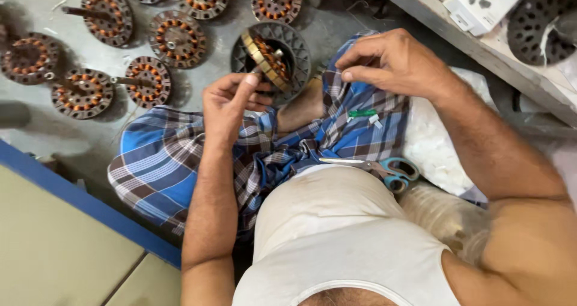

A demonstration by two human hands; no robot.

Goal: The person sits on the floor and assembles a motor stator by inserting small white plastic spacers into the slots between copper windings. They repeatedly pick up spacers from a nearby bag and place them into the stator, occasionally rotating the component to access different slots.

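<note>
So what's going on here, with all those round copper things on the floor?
A person sits on the floor in a blue checked cloth. The left hand holds a round wound stator tilted on edge over a dark slotted disc. The right hand is pinched just beside it; what it grips is too small to tell. Scissors lie in the lap. More stators with copper coils lie spread over the grey floor.
</note>
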